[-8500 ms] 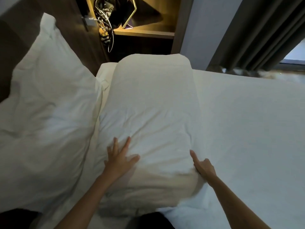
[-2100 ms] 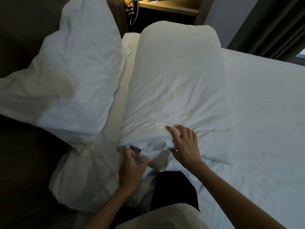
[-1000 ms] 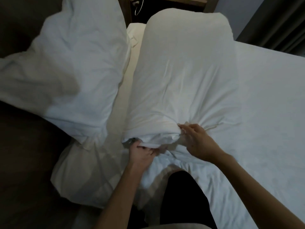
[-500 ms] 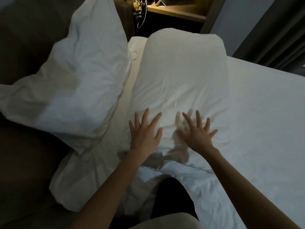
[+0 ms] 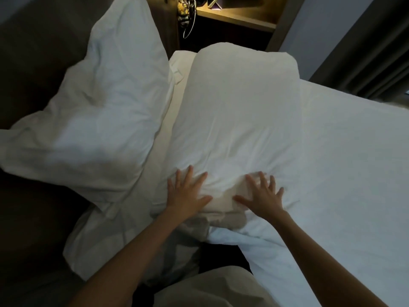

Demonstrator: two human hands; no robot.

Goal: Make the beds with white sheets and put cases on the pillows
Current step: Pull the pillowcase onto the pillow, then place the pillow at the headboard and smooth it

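A cased white pillow (image 5: 239, 111) lies lengthwise on the bed, its near end toward me. My left hand (image 5: 186, 196) lies flat on that near end with fingers spread. My right hand (image 5: 261, 196) presses flat beside it, fingers spread too. A second white pillow (image 5: 97, 116) leans against the dark headboard on the left. The white sheet (image 5: 345, 169) covers the mattress to the right. Folded white fabric (image 5: 99, 244) hangs off the bed's near left corner.
A dark headboard (image 5: 37, 41) runs along the left. A lit wooden shelf (image 5: 234, 18) with a dangling cable (image 5: 188, 21) stands beyond the bed's head. Grey curtains (image 5: 376, 47) hang at the top right.
Both hands let go of the pillow's near end, which they were tucking a second ago, and now lie flat on top of it, slightly nearer me than half a second ago.
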